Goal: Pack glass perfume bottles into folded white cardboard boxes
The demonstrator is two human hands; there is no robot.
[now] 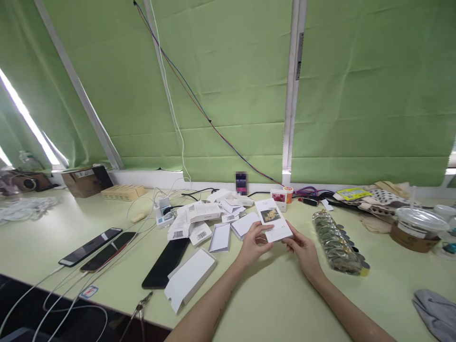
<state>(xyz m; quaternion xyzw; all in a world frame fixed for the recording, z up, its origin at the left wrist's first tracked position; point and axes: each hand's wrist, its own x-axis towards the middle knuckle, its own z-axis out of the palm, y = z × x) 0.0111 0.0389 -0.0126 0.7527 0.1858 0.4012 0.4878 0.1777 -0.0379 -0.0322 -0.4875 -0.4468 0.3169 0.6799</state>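
Between my two hands is a small white box (273, 219) with a printed picture on its front, tilted up above the table. My left hand (255, 244) grips its lower left edge, the thumb lying across the front. At the lower right corner, my right hand (301, 249) pinches the box with its fingertips. Behind and left of the hands lies a heap of white cartons and flaps (203, 213), some with barcodes. An opened white carton (192, 275) rests nearer, by a black phone (166, 263).
Several clear bags of round pieces (335, 242) lie in a row on the right, near a lidded plastic bowl (416, 228). On the left are two charging phones (90, 247), a power strip (164, 213) and cables. Pliers (140, 306) hang over the front edge.
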